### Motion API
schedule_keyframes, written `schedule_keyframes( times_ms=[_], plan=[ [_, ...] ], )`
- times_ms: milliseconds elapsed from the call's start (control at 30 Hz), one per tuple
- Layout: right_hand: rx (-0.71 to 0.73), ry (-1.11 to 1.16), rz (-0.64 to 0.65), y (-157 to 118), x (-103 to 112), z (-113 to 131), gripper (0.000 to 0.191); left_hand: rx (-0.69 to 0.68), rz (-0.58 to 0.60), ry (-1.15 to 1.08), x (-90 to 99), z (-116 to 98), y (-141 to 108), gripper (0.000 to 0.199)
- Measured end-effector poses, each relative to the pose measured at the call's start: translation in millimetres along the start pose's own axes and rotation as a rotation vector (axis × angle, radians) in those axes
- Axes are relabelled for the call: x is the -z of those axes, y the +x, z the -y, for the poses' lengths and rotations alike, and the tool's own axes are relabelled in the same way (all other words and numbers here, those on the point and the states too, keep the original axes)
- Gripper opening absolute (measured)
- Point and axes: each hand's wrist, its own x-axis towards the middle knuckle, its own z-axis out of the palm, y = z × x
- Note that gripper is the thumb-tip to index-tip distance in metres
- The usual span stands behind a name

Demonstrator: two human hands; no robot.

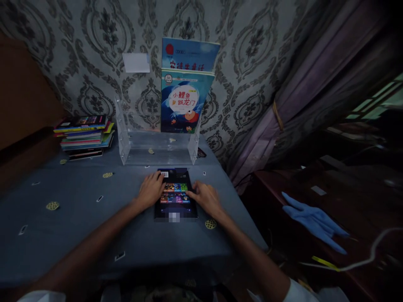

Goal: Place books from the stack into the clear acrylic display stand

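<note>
A dark book [176,207] lies on the cloth-covered table in front of me, showing a barcode and rows of small coloured pictures. My left hand [151,189] rests along its left edge, fingers stretched over the upper left part of the cover. At the right edge is my right hand [206,198], its thumb on the cover and its other fingers bent beside the edge. Just behind the book stands a clear acrylic rack [157,157]. It holds upright a blue book with a fish picture [185,102], and above that another blue book [190,54].
A stack of books [85,138] sits at the back left of the patterned tablecloth [78,226]. Dark glasses [201,153] lie by the rack's right side. Blue gloves [315,220] and a pale cable [362,260] are on a dark red surface to the right, near a tied curtain [267,126].
</note>
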Motion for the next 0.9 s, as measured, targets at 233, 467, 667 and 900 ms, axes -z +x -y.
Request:
schedule_keyframes(
  times_ms=[233, 467, 667, 900],
  plan=[
    [0.428, 0.086, 0.125, 27.4, -32.2, 41.1, 0.04, -0.029, -0.038, -0.03, -16.3, 6.9, -4.1, 0.041],
    [0.415, 0.036, 0.219, 48.8, -71.9, 9.7, 0.052, -0.046, -0.051, -0.035, -17.1, 7.3, -2.3, 0.043],
    [0.263, 0.026, 0.151, 55.8, -48.9, -25.8, 0.051, -0.041, -0.056, -0.03, -13.8, 5.2, -3.6, 0.043],
    [0.291, 0.113, 0.166, 57.7, -42.2, -27.0, 0.05, -0.061, -0.055, -0.125, -20.0, 15.8, 2.0, 0.048]
  ],
)
